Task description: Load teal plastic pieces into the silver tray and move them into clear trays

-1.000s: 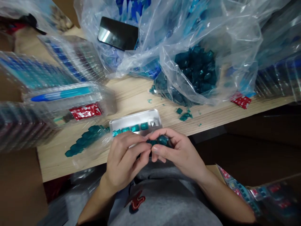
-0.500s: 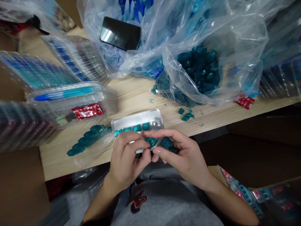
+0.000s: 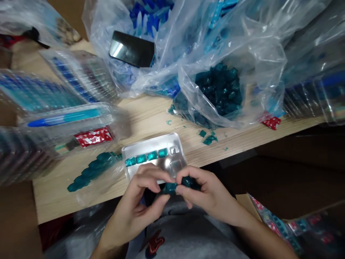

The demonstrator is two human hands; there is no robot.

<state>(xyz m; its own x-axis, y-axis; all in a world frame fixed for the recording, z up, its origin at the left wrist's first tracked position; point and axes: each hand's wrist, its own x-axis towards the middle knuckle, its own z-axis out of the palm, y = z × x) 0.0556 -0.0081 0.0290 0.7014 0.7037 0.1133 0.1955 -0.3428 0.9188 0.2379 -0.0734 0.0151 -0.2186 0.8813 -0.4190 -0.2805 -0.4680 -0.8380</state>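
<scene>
The hands work close together at the near edge of the desk [image 3: 147, 113]. The right hand [image 3: 211, 189] is curled around some dark teal pieces [image 3: 189, 182], its thumb and forefinger closed together at the end of a teal piece [image 3: 170, 187]. The left hand [image 3: 140, 205] has its thumb under that teal piece and its fingers above it; whether they press on it, I cannot tell.

Just beyond the hands lies a shiny shallow tray [image 3: 159, 140], its near part hidden by them. Four teal blocks [image 3: 152, 155] sit in it in a slanting row. To the left of the tray, a row of overlapping teal pieces [image 3: 90, 173] lies by crumpled clear plastic. Farther left are a clear box [image 3: 118, 120] with a blue pen-shaped strip [image 3: 64, 117] and a red packet [image 3: 93, 136] on or in it, and stacks of clear packs [image 3: 35, 91].

Beyond the tray to the right, loose teal bits [image 3: 209, 139] lie near an open plastic bag [image 3: 194, 97] full of dark teal pieces. A second red packet [image 3: 271, 122] is beside the bag. Farther back, a black phone [image 3: 132, 49] rests on plastic bags holding blue pieces [image 3: 151, 18].
</scene>
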